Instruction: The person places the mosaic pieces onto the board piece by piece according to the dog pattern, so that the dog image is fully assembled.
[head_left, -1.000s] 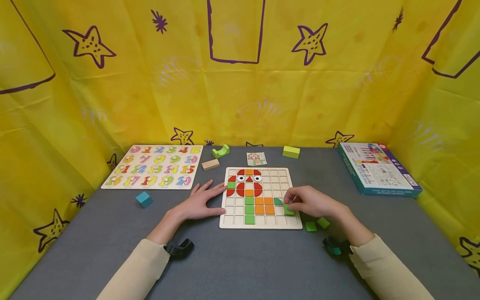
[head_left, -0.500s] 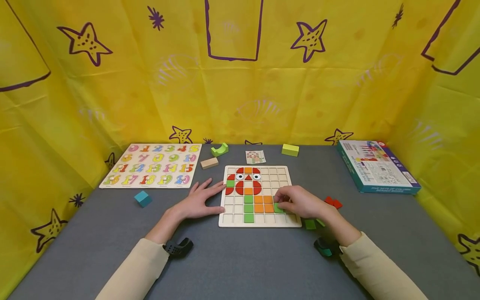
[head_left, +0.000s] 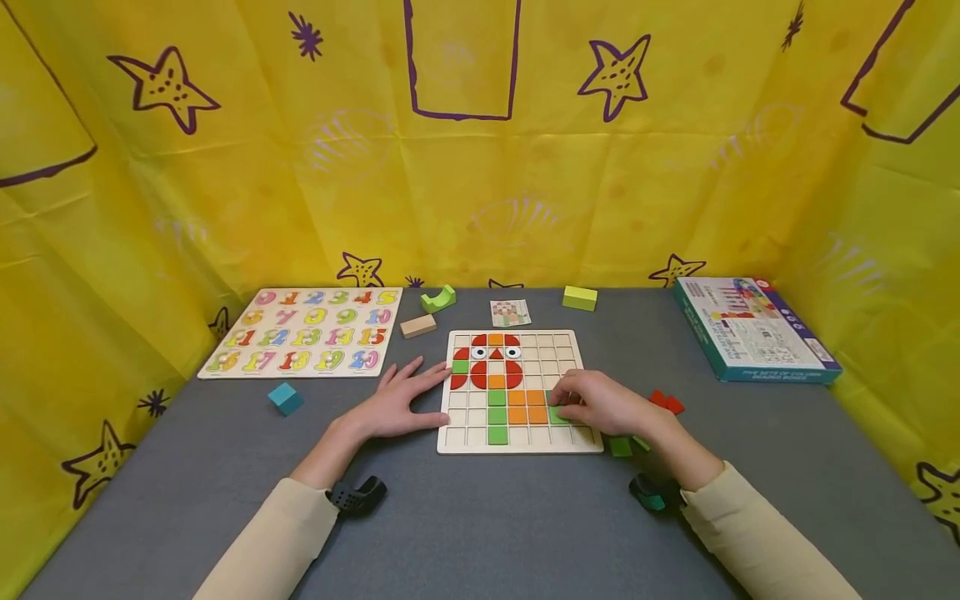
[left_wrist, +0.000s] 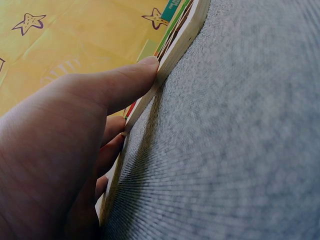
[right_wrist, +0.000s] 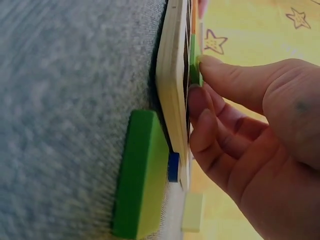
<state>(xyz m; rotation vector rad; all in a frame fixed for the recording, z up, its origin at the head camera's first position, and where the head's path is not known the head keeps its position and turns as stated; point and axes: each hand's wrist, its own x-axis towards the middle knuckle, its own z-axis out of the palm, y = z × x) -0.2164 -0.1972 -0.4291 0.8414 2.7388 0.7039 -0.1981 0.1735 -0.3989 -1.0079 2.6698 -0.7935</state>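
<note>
The right hand [head_left: 600, 405] pinches a small green tile [head_left: 557, 415] by its edges into the wooden grid board [head_left: 517, 446], light, stiff and likely slick, while the left hand [head_left: 397, 406] lies flat, fingers straight, against the board's near-left edge on the bench [head_left: 480, 517].

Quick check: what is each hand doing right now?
Left hand: open, fingers straight, resting against the puzzle board edge.
Right hand: fingers pinching a green tile on the board.

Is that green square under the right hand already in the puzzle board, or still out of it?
In, or nearly. The green square lies within the grid board beside the orange tiles, with the right hand fingertips on it. Whether it sits fully flush, I cannot tell.
</note>
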